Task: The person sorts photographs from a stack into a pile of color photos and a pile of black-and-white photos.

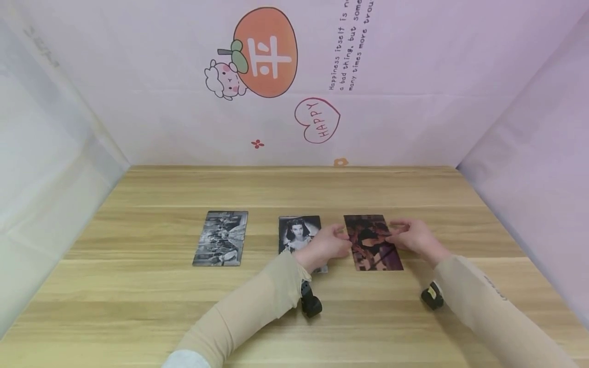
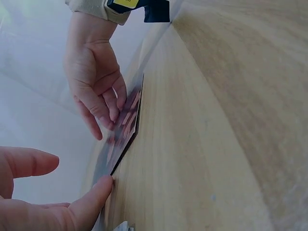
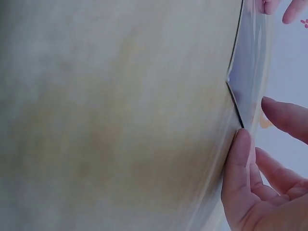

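Note:
A dark reddish-brown picture card [image 1: 374, 250] lies flat on the wooden table, between the two hands. My left hand [image 1: 327, 246] is at its left edge; in the left wrist view that thumb [image 2: 96, 199] touches the card's edge while the other fingers stay apart. On the opposite side, my right hand [image 1: 414, 238] has its thumb [image 3: 239, 154] against the right edge, fingers loosely spread. Partly hidden under the left hand and wrist is a black-and-white portrait card [image 1: 294, 230]. Farther left lies a black-and-white card of a crowded scene [image 1: 222, 239].
The wooden table [image 1: 152, 306] ends at a white printed backdrop [image 1: 184, 133], with pale fabric walls on both sides. A dark wrist camera [image 1: 311, 305] hangs below the left sleeve, and another camera [image 1: 432, 296] below the right.

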